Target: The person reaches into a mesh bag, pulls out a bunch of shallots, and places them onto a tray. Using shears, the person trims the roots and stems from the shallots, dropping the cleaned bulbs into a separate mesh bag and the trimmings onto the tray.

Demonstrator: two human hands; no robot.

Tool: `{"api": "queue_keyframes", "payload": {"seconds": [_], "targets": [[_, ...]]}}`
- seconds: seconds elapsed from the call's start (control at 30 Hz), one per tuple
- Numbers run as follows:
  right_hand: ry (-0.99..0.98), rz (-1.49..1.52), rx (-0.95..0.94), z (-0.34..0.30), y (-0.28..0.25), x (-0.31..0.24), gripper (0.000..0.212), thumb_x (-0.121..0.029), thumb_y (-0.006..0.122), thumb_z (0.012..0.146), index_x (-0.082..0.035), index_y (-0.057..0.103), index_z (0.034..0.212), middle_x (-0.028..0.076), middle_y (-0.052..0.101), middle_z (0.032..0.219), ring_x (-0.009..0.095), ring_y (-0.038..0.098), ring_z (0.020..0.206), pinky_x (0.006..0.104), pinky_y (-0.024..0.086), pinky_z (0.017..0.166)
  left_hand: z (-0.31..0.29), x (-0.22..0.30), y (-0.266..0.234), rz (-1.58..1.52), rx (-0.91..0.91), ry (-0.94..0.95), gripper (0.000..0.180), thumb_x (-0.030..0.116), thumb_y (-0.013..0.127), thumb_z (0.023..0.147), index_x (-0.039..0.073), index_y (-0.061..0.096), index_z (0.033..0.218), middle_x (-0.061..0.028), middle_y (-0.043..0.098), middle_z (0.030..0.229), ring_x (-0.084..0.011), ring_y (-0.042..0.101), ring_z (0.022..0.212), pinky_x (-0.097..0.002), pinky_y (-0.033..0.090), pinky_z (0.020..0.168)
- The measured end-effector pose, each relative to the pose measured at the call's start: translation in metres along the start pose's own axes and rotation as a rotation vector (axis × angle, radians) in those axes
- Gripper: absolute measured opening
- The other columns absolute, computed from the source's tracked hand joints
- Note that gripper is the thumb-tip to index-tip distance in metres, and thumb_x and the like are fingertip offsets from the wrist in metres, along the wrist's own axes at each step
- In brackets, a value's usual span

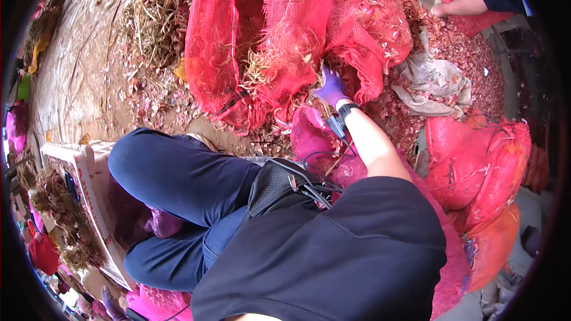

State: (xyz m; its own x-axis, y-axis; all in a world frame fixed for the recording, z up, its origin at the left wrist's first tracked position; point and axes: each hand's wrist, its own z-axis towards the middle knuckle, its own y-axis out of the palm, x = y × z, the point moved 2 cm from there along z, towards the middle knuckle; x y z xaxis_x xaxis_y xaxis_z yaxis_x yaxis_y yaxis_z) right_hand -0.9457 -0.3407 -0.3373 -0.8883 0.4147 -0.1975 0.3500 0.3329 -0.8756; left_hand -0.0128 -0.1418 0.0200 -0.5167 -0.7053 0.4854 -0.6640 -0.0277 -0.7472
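My right hand (331, 88), in a purple glove, reaches to the opening of a red mesh sack (360, 62). Its fingers look stretched out and apart against the mesh and dry stalks; I make out nothing held. A dark strap and a small wired device (336, 126) sit at that wrist. To its left lies another red mesh sack (208, 41) with dry roots and stalks on it. At the lower left rim, a purple-gloved hand (111, 304) beside a dark device appears to be my left hand. It is small and partly cut off, so its grip is unclear.
Dried bulb stalks (157, 24) are heaped at the far left. Reddish skins (476, 77) cover the ground at right, beside a pale crumpled cloth (434, 83). Full red sacks (464, 166) stand right of me. A white box (89, 190) is by my knees. Another person's legs (455, 3) show far right.
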Motion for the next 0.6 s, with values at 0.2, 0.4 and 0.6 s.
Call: {"api": "queue_keyframes", "payload": {"seconds": [0.2, 0.4, 0.6], "targets": [[-0.038, 0.227, 0.134, 0.036, -0.011, 0.020, 0.032, -0.019, 0.072, 0.069, -0.004, 0.060, 0.095, 0.017, 0.065, 0.094, 0.035, 0.063, 0.088, 0.0396, 0.050, 0.075, -0.022, -0.059, -0.011, -0.122, 0.031, -0.095, 0.043, 0.027, 0.045, 0.098, -0.003, 0.049, 0.128, -0.0143, 0.049, 0.131, -0.0221, 0.046, 0.121, -0.0323, 0.034, 0.103], [0.101, 0.733, 0.113, -0.011, -0.026, 0.075, 0.021, -0.003, 0.075, 0.070, -0.002, 0.061, 0.085, 0.004, 0.061, 0.073, 0.014, 0.059, 0.062, 0.0315, 0.048, 0.054, -0.030, -0.100, 0.006, 0.043, 0.053, -0.030, 0.045, 0.028, 0.044, 0.099, -0.003, 0.048, 0.130, -0.0119, 0.052, 0.128, -0.0198, 0.047, 0.118, -0.0299, 0.035, 0.101], [-0.428, -0.726, 0.314, -0.019, -0.118, 0.066, 0.014, -0.018, 0.061, 0.080, -0.006, 0.069, 0.080, 0.014, 0.067, 0.074, 0.025, 0.066, 0.068, 0.0382, 0.050, 0.058, -0.003, -0.125, 0.028, 0.132, 0.056, 0.059, 0.044, 0.026, 0.045, 0.098, -0.002, 0.047, 0.132, -0.0117, 0.051, 0.131, -0.0194, 0.046, 0.121, -0.0296, 0.033, 0.103]]}}
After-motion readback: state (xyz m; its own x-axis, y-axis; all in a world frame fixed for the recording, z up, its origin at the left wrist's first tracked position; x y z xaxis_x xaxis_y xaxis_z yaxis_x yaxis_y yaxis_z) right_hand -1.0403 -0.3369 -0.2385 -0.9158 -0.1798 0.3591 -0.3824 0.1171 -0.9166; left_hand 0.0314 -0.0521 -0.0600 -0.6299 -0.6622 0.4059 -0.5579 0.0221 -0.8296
